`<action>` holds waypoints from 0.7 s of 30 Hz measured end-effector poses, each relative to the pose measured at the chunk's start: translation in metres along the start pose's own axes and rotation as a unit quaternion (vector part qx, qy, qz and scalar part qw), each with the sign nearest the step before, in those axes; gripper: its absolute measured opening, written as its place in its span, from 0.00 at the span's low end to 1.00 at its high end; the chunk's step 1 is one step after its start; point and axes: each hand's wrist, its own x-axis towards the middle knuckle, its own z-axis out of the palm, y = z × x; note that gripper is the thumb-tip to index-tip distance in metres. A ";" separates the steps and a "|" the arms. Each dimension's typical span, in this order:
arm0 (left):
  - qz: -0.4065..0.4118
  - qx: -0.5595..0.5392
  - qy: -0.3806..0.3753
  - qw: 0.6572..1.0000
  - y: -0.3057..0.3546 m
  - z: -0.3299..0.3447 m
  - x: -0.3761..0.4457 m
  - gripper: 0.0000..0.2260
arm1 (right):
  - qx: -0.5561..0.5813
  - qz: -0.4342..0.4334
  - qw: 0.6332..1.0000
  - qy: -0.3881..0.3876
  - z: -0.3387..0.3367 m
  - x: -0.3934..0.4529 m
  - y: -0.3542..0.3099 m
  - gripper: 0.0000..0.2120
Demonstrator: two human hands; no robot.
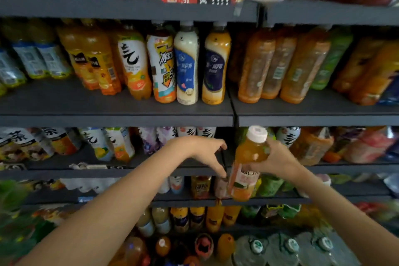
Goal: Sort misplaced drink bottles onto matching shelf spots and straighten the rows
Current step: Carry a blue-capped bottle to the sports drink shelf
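While right hand point(278, 161) grips orange bottle point(248, 164), left hand point(207, 151) just beside

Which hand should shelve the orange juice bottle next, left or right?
Right, probably. The right hand already grips the white-capped orange juice bottle in front of the dark grey shelf. The left hand holds nothing, its fingers spread beside the bottle, free to straighten rows.

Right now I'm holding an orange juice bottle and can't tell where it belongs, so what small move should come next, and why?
Probably lift the white-capped orange juice bottle, gripped in the right hand, toward the row of plain orange bottles on the shelf above right. Their colour looks similar, though blurred labels leave the match unsure. The left hand is open at the shelf edge and holds nothing.
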 end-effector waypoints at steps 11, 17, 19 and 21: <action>0.258 -0.254 0.320 0.876 0.139 -0.131 -0.074 0.13 | 0.157 -0.241 0.914 0.286 -0.174 -0.030 -0.156 0.20; 0.288 -0.167 0.435 0.837 0.177 -0.171 -0.089 0.19 | 0.012 -0.291 0.886 0.362 -0.214 -0.010 -0.182 0.28; 0.259 -0.110 0.500 0.819 0.186 -0.188 -0.085 0.21 | -0.031 -0.290 0.863 0.412 -0.236 0.000 -0.191 0.34; 0.202 -0.061 0.556 0.804 0.189 -0.204 -0.075 0.21 | -0.074 -0.257 0.860 0.435 -0.257 0.017 -0.194 0.38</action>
